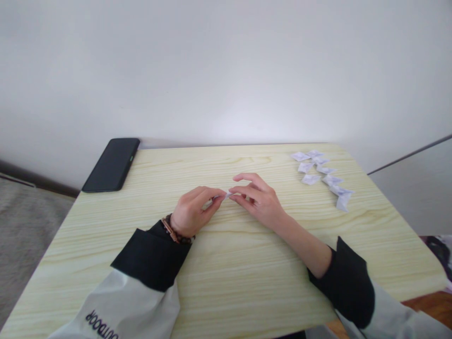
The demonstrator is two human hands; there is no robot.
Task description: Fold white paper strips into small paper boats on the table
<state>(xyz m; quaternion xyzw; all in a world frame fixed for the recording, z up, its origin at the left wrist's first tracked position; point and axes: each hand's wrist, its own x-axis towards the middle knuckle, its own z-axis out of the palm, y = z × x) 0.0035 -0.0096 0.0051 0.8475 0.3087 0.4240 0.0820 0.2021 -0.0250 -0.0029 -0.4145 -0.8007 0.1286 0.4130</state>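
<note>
A small piece of folded white paper (228, 194) is held between my two hands, just above the middle of the table; most of it is hidden by fingers. My left hand (196, 207) pinches its left end between thumb and fingers. From the other side, the thumb and index finger of my right hand (259, 200) close on the right end, while another finger is raised. Off to the right lie several small folded paper boats (311, 179), white and pointed at both ends, in a loose cluster.
The pale wood-grain table (226, 282) stands against a white wall (226, 70). A black phone or tablet (112, 165) lies at the table's far left corner. Grey fabric (31, 235) shows beyond the left edge.
</note>
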